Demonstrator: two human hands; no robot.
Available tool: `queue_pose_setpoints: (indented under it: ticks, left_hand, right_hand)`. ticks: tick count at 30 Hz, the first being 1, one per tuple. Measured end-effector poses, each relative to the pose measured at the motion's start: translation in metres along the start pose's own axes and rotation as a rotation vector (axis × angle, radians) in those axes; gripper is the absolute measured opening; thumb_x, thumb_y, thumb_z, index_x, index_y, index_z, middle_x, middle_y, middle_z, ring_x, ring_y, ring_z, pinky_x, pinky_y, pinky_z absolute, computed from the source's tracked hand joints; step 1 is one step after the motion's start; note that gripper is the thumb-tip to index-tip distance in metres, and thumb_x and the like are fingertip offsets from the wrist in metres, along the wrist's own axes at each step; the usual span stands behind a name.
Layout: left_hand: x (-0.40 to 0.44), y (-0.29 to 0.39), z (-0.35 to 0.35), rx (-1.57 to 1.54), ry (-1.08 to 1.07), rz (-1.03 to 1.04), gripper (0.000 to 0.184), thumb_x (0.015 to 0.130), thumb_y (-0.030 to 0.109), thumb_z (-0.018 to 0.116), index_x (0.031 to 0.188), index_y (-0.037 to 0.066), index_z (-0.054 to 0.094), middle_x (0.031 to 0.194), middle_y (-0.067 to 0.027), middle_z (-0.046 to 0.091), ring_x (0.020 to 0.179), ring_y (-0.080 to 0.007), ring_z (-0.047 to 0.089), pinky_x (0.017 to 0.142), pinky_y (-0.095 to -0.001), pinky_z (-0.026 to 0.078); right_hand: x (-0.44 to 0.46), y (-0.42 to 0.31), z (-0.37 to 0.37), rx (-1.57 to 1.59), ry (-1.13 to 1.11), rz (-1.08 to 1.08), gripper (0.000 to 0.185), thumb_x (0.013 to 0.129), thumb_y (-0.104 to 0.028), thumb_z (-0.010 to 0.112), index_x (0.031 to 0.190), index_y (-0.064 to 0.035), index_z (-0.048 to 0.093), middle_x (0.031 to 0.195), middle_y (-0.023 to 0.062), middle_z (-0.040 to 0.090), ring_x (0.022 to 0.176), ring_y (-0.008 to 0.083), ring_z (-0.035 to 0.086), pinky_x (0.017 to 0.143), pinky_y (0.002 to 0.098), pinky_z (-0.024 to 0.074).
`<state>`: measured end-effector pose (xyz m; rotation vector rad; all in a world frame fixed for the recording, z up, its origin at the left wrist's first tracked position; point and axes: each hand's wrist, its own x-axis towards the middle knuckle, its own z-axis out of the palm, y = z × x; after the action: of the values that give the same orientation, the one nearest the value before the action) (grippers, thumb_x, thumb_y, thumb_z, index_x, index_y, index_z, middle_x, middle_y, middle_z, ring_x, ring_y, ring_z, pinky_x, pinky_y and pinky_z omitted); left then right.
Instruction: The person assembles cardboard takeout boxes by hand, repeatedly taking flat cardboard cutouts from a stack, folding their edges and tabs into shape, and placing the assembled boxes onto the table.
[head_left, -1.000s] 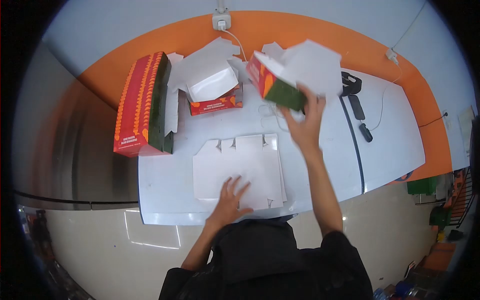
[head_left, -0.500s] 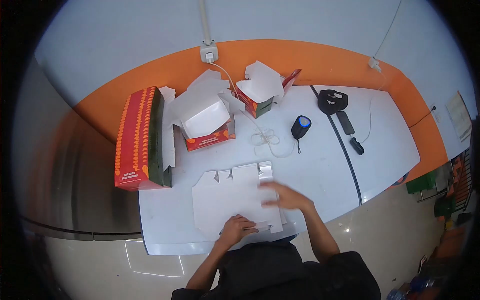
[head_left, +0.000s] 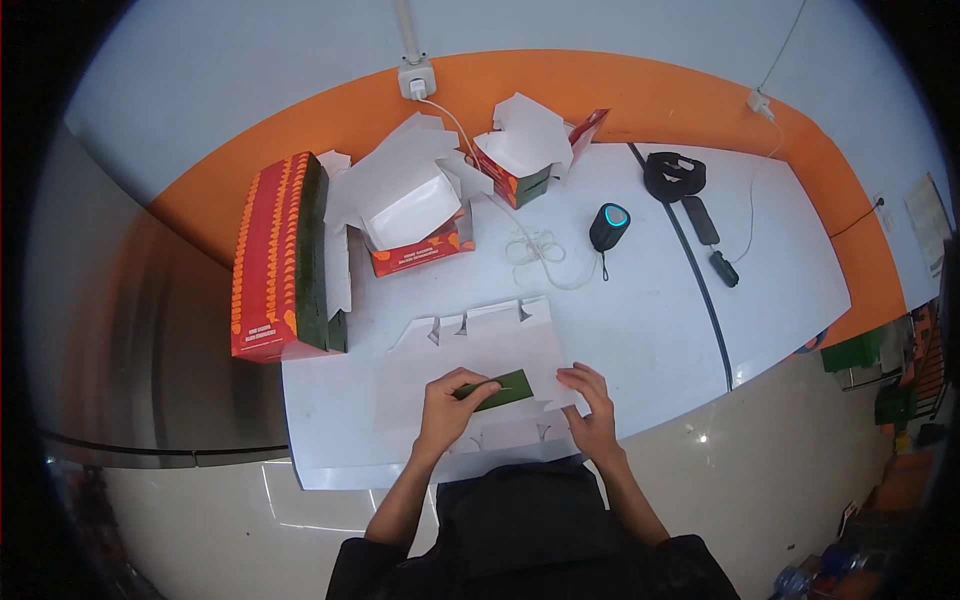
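Observation:
A flat white cardboard box blank (head_left: pixel 460 348) with notched edges lies on the table in front of me. My left hand (head_left: pixel 447 408) pinches a folded-up flap (head_left: pixel 512 389) of it, whose green printed side faces me. At the blank's right edge is my right hand (head_left: pixel 592 412), its fingers curled on the card and the thumb lower down at the edge. Part of the blank under both hands is hidden.
Red and green boxes stand along the back: a tall closed one (head_left: pixel 270 260), an open one (head_left: pixel 415 255) and a smaller open one (head_left: pixel 520 165). A black cylindrical speaker (head_left: pixel 608 228), a coiled white cable (head_left: pixel 535 248) and a black strap (head_left: pixel 675 178) lie to the right.
My left hand has moved up and raised the flap, showing its green side. My right hand has come down from above the blank to its right edge. The view has shifted slightly.

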<state>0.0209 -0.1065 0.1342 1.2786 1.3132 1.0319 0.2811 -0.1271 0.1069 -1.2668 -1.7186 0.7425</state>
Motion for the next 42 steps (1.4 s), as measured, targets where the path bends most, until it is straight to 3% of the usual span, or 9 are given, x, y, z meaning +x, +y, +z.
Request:
queue_pose_setpoints:
  ticks: [9,12,15,21,27,30,33,34,42]
  left_hand:
    - [-0.033,-0.014,0.011,0.035,-0.01,-0.014,0.012,0.1,0.008,0.071,0.107,0.0,0.076,0.093,-0.005,0.071,0.093,-0.0119,0.066,0.085,-0.0278,0.052]
    - [-0.039,-0.008,0.004,-0.356,0.05,-0.131,0.018,0.1,0.006,0.069,0.117,0.001,0.074,0.101,-0.0064,0.074,0.093,-0.0135,0.067,0.085,-0.0298,0.053]
    - [-0.044,-0.028,0.002,-0.313,0.005,-0.183,0.02,0.1,0.004,0.069,0.119,0.002,0.075,0.108,-0.0074,0.074,0.097,-0.0136,0.068,0.086,-0.0287,0.054]
    - [-0.041,-0.006,0.012,0.003,-0.072,0.051,0.015,0.098,0.0,0.07,0.111,-0.002,0.076,0.104,-0.0104,0.076,0.095,-0.0188,0.073,0.087,-0.0303,0.057]
    - [-0.074,0.044,0.017,0.439,0.289,0.528,0.015,0.09,-0.003,0.074,0.104,0.001,0.077,0.099,-0.0152,0.074,0.091,-0.0309,0.072,0.083,-0.0344,0.057]
    - [-0.119,0.018,0.028,0.086,-0.046,0.492,0.01,0.095,0.005,0.073,0.103,0.002,0.078,0.098,-0.0119,0.075,0.093,-0.0238,0.072,0.086,-0.0344,0.056]
    - [-0.121,-0.036,0.017,-0.107,-0.431,-0.338,0.02,0.103,0.017,0.067,0.11,0.001,0.078,0.101,-0.0098,0.077,0.101,-0.0194,0.069,0.092,-0.0333,0.054]
    - [-0.123,-0.057,0.007,0.089,-0.558,-0.414,0.031,0.107,0.026,0.061,0.117,0.002,0.077,0.107,-0.0086,0.077,0.104,-0.0162,0.068,0.096,-0.0325,0.052]
    - [-0.151,-0.111,-0.007,0.029,-0.39,-0.411,0.037,0.108,0.025,0.06,0.136,0.003,0.067,0.125,-0.0104,0.073,0.115,-0.0177,0.064,0.104,-0.0327,0.049]
  right_hand:
    - [0.031,-0.022,0.033,-0.15,-0.145,-0.432,0.034,0.081,-0.009,0.085,0.113,-0.0068,0.075,0.121,0.0078,0.069,0.128,0.0315,0.057,0.114,0.0528,0.0415]
    - [0.026,-0.006,0.037,-0.029,0.069,-0.255,0.03,0.082,-0.011,0.085,0.11,-0.0065,0.075,0.118,0.0059,0.071,0.125,0.0309,0.06,0.114,0.0524,0.0408]
    - [0.027,-0.008,0.035,-0.016,0.092,-0.21,0.026,0.084,-0.012,0.083,0.109,-0.0075,0.076,0.118,0.0046,0.073,0.122,0.0315,0.061,0.114,0.052,0.0403]
    - [0.027,-0.004,0.035,-0.123,-0.329,-0.401,0.03,0.095,-0.008,0.07,0.125,-0.009,0.073,0.121,0.0051,0.073,0.117,0.027,0.063,0.111,0.0514,0.042]
    - [0.016,0.011,0.026,0.052,-0.618,-0.092,0.034,0.1,-0.007,0.065,0.133,-0.0075,0.069,0.116,0.0085,0.073,0.11,0.0293,0.064,0.114,0.0455,0.04]
    - [0.011,0.023,0.025,0.148,-0.585,0.112,0.043,0.093,-0.002,0.065,0.136,-0.0066,0.066,0.123,0.0131,0.072,0.118,0.0307,0.062,0.111,0.0439,0.0406]
    - [0.016,-0.008,0.019,-0.076,-0.56,-0.094,0.045,0.089,0.003,0.063,0.134,-0.0049,0.067,0.126,0.0149,0.07,0.121,0.0315,0.06,0.111,0.0436,0.0414]
    - [0.008,-0.004,0.022,-0.134,-0.554,-0.151,0.044,0.089,0.003,0.063,0.133,-0.0048,0.067,0.128,0.0151,0.069,0.122,0.0319,0.06,0.111,0.0432,0.0414]
    - [0.007,0.051,0.032,-0.136,-0.618,-0.178,0.025,0.096,-0.002,0.06,0.12,-0.0031,0.068,0.121,0.0178,0.066,0.117,0.0378,0.059,0.102,0.044,0.0458]
